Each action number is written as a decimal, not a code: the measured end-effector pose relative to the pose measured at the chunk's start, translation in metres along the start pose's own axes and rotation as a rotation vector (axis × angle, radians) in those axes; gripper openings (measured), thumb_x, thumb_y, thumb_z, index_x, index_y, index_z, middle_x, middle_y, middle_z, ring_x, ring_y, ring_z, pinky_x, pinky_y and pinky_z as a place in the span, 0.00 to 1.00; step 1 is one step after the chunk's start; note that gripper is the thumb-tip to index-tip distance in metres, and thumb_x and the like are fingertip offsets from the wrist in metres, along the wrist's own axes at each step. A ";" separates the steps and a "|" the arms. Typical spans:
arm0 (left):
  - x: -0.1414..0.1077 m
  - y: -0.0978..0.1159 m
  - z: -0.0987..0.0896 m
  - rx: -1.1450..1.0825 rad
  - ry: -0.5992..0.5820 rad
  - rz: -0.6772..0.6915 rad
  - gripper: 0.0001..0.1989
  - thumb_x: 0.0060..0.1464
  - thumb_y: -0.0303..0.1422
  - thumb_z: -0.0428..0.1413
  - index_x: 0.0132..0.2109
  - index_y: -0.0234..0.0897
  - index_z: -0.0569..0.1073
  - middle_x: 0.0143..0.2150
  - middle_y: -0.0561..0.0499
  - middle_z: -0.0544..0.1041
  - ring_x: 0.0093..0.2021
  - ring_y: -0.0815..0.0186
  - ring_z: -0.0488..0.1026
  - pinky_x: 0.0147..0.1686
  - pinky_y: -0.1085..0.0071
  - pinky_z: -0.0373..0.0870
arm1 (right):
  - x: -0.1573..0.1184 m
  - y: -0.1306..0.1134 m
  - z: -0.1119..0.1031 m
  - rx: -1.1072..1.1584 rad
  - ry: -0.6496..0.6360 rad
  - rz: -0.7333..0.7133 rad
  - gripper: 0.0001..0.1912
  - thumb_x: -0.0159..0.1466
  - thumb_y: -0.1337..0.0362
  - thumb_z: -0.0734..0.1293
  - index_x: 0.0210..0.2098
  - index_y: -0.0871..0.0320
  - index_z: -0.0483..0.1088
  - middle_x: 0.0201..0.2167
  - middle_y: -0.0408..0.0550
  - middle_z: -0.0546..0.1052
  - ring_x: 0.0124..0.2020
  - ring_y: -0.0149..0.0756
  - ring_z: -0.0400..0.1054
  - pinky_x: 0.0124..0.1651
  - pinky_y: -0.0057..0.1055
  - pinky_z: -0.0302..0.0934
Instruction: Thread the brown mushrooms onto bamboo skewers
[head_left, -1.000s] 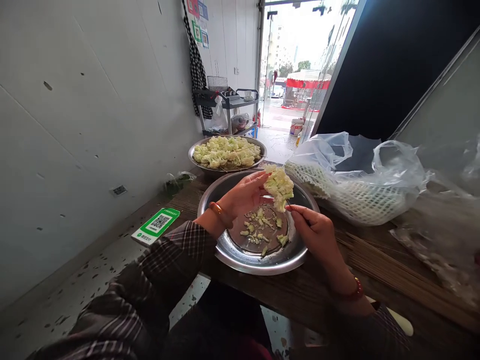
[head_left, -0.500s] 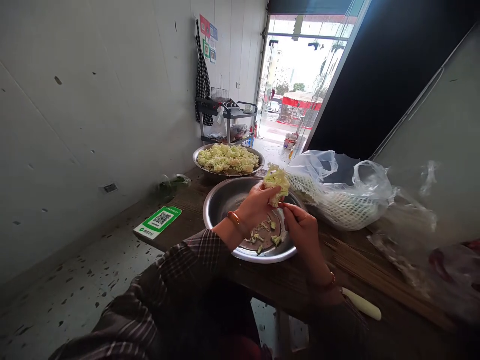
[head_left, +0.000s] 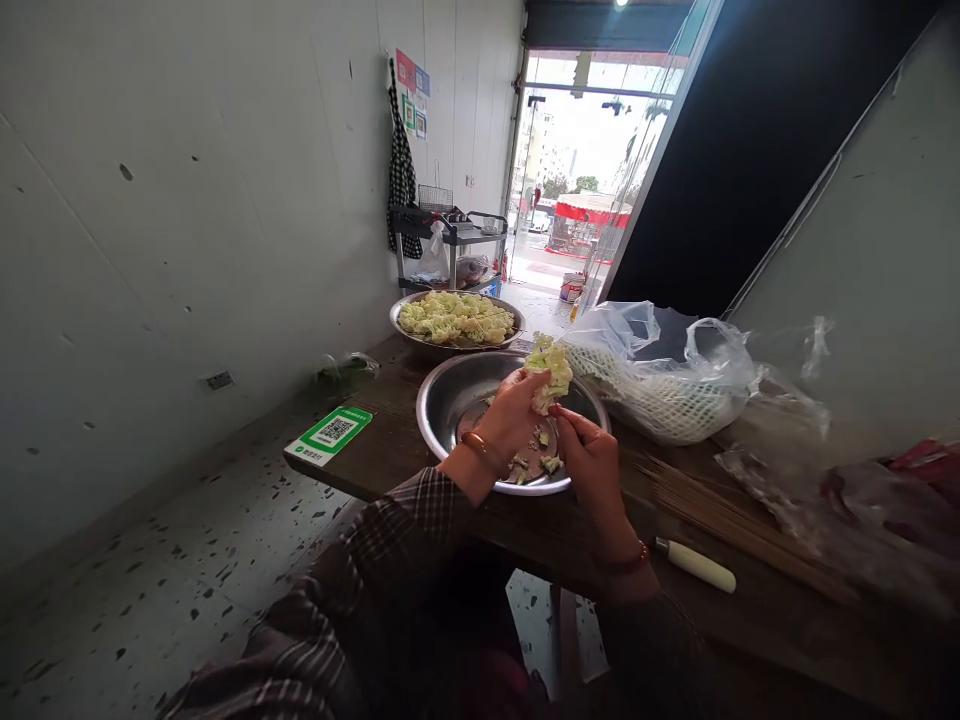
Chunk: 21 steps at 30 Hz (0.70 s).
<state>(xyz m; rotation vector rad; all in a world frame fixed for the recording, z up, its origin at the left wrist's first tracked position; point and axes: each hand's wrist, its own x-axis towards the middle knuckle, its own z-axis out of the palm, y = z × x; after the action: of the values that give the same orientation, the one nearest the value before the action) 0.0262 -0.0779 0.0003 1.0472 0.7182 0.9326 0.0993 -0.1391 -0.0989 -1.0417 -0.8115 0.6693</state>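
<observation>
My left hand (head_left: 514,410) is closed around a pale yellow-green cauliflower piece (head_left: 550,368), held above the near side of a wide metal basin (head_left: 431,410). Just below that piece, my right hand (head_left: 590,450) pinches with thumb and forefinger at its base; whatever lies between those fingertips is too small or hidden to make out. Green and white cauliflower scraps (head_left: 551,465) lie in the bottom of the basin. Behind it, a second metal bowl (head_left: 396,318) is heaped with cauliflower florets, with a few thin sticks among them.
A white-handled tool (head_left: 701,565) and a bundle of thin wooden sticks (head_left: 720,510) lie right of my right hand. Plastic bags with foam netting (head_left: 675,400) stand behind them. A green QR-code card (head_left: 330,435) rests at the table's left edge. A cart (head_left: 454,240) stands farther back.
The view has shifted slightly, bringing the white-handled tool more into sight. Both hands keep nearly the same hold at the cauliflower piece.
</observation>
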 end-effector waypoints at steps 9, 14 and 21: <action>-0.008 -0.010 0.016 -0.008 0.168 0.051 0.09 0.53 0.23 0.60 0.40 0.36 0.69 0.32 0.54 0.74 0.27 0.72 0.70 0.27 0.74 0.65 | -0.005 -0.002 0.002 -0.061 0.008 -0.068 0.28 0.64 0.44 0.66 0.44 0.63 0.83 0.20 0.44 0.73 0.25 0.35 0.64 0.28 0.30 0.59; -0.003 -0.013 0.011 -0.010 0.189 0.030 0.11 0.50 0.23 0.60 0.39 0.38 0.67 0.30 0.55 0.72 0.26 0.72 0.69 0.26 0.74 0.63 | -0.006 -0.001 0.001 -0.089 0.000 -0.054 0.28 0.64 0.45 0.66 0.47 0.63 0.83 0.20 0.44 0.74 0.24 0.34 0.64 0.28 0.30 0.59; -0.003 -0.022 0.006 -0.039 0.186 0.107 0.14 0.51 0.23 0.60 0.44 0.38 0.67 0.34 0.55 0.73 0.29 0.73 0.70 0.32 0.75 0.66 | -0.006 -0.002 0.003 -0.113 0.020 -0.076 0.28 0.63 0.44 0.66 0.44 0.63 0.83 0.19 0.45 0.73 0.25 0.36 0.65 0.28 0.31 0.60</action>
<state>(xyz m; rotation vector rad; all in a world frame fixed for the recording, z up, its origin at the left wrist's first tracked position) 0.0363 -0.0871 -0.0178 0.9803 0.8004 1.1428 0.0938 -0.1434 -0.0980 -1.1118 -0.8749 0.5523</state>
